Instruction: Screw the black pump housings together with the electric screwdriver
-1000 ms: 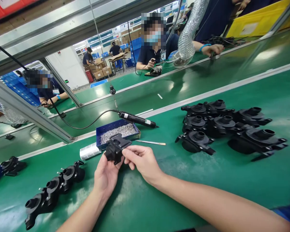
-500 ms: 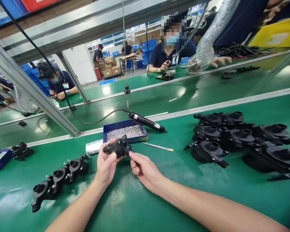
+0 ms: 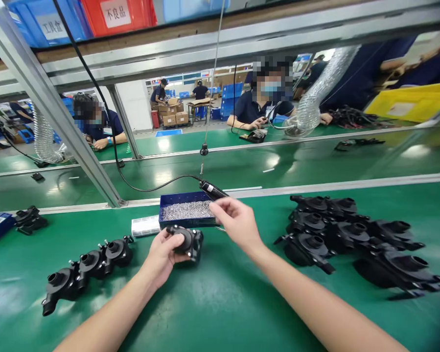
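Note:
My left hand (image 3: 163,258) grips a black plastic pump-like housing (image 3: 186,243) with a round spout, thumb pressed on its top. Just beyond it stands a dark blue tray (image 3: 190,223) filled with small shiny metal screws (image 3: 186,210). At the tray's right edge is my right hand (image 3: 238,222), its fingers curled and drawn together. Anything between those fingertips is hidden or too small to make out. A black electric screwdriver (image 3: 211,189) hangs from a cord behind the tray, its lower part covered by my right hand.
Several similar black housings (image 3: 91,263) lie in a row at left, and a larger group (image 3: 352,230) sits at right. A white roll (image 3: 145,227) rests left of the tray. A metal post (image 3: 76,132) rises at left. Co-workers sit across the green bench (image 3: 220,313).
My right hand has left the housing and moved up and right to the tray's edge. The left hand, still holding the housing, has lowered slightly and tilted it. The view has shifted.

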Tool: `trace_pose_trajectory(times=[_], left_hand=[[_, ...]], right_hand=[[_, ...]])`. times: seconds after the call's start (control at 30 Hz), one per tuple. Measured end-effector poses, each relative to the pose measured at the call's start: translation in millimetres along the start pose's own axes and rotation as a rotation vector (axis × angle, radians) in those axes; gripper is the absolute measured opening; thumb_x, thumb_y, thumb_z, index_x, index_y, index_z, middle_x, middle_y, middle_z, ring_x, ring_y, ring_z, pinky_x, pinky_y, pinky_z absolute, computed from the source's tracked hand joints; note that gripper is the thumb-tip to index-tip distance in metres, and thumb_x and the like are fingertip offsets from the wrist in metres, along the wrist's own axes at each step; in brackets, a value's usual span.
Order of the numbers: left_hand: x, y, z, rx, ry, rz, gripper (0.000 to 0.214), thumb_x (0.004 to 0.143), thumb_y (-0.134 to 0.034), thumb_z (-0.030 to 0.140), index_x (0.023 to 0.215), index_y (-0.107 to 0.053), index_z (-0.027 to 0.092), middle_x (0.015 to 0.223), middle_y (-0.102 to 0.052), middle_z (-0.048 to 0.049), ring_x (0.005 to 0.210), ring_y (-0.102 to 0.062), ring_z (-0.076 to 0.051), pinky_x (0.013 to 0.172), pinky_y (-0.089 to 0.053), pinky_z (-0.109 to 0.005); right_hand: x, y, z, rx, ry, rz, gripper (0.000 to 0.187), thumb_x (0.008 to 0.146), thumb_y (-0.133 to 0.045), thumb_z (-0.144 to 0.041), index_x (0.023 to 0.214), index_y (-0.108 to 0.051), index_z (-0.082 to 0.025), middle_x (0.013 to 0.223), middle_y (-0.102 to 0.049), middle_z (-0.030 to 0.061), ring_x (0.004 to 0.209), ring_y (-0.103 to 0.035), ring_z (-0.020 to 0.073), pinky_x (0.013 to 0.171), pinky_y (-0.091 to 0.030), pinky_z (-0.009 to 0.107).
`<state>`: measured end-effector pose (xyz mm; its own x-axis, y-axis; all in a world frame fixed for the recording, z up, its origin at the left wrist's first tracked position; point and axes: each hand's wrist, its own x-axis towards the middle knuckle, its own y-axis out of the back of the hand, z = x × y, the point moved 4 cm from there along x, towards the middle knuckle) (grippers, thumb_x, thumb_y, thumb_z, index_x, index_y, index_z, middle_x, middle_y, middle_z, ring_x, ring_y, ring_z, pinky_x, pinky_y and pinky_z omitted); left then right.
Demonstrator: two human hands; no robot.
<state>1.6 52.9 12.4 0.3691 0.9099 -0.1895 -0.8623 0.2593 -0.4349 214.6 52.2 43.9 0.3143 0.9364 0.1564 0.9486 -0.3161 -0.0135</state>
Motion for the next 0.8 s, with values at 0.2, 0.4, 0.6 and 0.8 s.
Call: trace_pose_trajectory(times=[0.2,0.4,0.6,0.8], left_hand=[[-11,-11.4,-25,0.200,0.247,-0.114,0.042,0.061,-0.090,0.030,0.091,-0.065,0.014,0.095,-0.074,-0.0113,0.073,-0.070,-0.021,0.048,-0.061,-0.029],[-16,-19.4,-44,0.181,0.280,-0.123,0.048,0.055,-0.092,0.033,0.086,-0.059,0.018,0.089,-0.070,-0.0071,0.069,-0.067,-0.019,0.042,-0.058,-0.026],[-22,-21.8,-47,0.150,0.302,-0.133,0.053,0.054,-0.094,0.036,0.089,-0.058,0.018,0.089,-0.070,-0.0069,0.070,-0.067,-0.019,0.044,-0.058,-0.025],[-23,-23.8,-44,0.163,0.291,-0.136,0.051,0.057,-0.092,0.037,0.088,-0.056,0.019,0.089,-0.069,-0.0058,0.073,-0.068,-0.020,0.046,-0.059,-0.026]], right_hand=[[77,25,-13,-0.747,0.215,-0.215,0.039,0.077,-0.085,-0.037,0.109,-0.070,-0.020,0.109,-0.073,0.0112,0.102,-0.066,0.0289,0.086,-0.049,0.036],[74,34,-32,-0.918,0.213,-0.241,0.027,0.082,-0.081,-0.037,0.080,-0.058,-0.022,0.074,-0.066,0.0029,0.066,-0.056,0.0206,0.059,-0.035,0.029],[14,0,-94,-0.275,0.382,-0.146,0.033,0.087,-0.076,-0.048,0.090,-0.053,-0.025,0.075,-0.061,-0.0012,0.060,-0.055,0.0170,0.056,-0.042,0.031],[-32,-45,-93,0.274,0.384,-0.314,0.028,0.092,-0.075,-0.032,0.108,-0.052,-0.028,0.078,-0.063,-0.0027,0.052,-0.056,0.0127,0.049,-0.046,0.029]])
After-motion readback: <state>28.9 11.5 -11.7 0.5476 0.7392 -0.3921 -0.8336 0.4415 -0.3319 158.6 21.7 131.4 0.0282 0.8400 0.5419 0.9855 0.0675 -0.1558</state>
